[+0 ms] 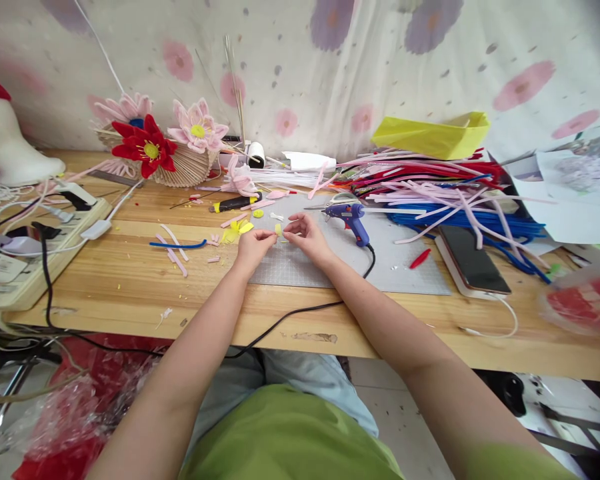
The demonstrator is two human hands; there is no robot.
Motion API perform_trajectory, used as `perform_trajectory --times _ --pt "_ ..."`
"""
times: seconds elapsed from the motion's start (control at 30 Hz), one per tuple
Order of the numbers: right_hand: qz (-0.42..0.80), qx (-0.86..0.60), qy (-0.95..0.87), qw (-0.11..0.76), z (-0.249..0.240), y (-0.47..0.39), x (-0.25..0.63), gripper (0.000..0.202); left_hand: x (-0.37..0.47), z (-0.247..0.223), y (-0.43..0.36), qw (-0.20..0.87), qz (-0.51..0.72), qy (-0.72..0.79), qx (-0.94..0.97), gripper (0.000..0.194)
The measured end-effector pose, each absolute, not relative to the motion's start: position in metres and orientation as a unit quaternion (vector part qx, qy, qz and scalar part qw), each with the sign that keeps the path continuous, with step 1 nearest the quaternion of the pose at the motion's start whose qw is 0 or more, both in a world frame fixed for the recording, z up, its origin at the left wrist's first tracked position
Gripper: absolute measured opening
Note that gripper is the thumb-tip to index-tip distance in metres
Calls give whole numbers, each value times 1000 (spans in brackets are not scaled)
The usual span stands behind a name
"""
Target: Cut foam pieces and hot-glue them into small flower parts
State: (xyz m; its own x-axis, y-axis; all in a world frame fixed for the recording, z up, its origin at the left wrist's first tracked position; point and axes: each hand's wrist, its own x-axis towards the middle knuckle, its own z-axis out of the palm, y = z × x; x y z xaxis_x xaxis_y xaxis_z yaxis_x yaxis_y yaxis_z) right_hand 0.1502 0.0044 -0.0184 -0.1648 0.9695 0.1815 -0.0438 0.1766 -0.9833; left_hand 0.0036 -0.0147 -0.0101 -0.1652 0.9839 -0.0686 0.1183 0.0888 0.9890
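A small pale-yellow strip [279, 230] stands between my two hands, over the left part of the grey cutting mat [300, 275]. My left hand [255, 247] is closed, thumb and forefinger pinching the strip from the left. At its right edge, my right hand [309, 239] pinches with thumb and forefinger, the other fingers curled loosely above. Beside my left hand lie yellow fringed pieces [237, 231] and a round yellow piece [258, 214]. To the right of my right hand, a purple glue gun [349, 219] rests on the mat by a pair of scissors [341, 199].
Bundled pipe cleaners [430, 180] fill the back right, near a phone [473, 260]. Finished fuzzy flowers [147, 148] stand at back left; a power strip [45, 253] lies at far left. The glue gun's black cord [300, 311] crosses the table's front.
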Motion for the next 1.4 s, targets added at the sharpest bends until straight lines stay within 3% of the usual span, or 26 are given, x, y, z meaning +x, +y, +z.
perform_trajectory --times 0.27,0.4,0.5,0.6,0.67,0.77,1.2,1.4 --pt "535 -418 -523 515 -17 5 148 43 2 -16 -10 433 495 573 489 20" --pt "580 -427 -442 534 -12 7 157 46 -4 -11 -13 268 609 580 469 20" --pt "617 -424 -378 544 -5 9 163 45 -1 -8 -22 202 581 569 546 27" --pt "650 -409 -335 546 0 9 166 42 11 -11 -26 247 493 552 626 29" --pt "665 -401 -332 535 2 7 164 41 20 -16 -24 327 500 534 599 19" --pt "670 -398 -351 519 0 3 157 41 28 -20 -19 429 516 515 533 27" --pt "603 -408 -452 515 -7 2 147 49 22 -13 -18 467 535 530 462 24" --pt "560 -421 -468 539 -12 5 148 42 16 -8 -19 516 503 510 469 27"
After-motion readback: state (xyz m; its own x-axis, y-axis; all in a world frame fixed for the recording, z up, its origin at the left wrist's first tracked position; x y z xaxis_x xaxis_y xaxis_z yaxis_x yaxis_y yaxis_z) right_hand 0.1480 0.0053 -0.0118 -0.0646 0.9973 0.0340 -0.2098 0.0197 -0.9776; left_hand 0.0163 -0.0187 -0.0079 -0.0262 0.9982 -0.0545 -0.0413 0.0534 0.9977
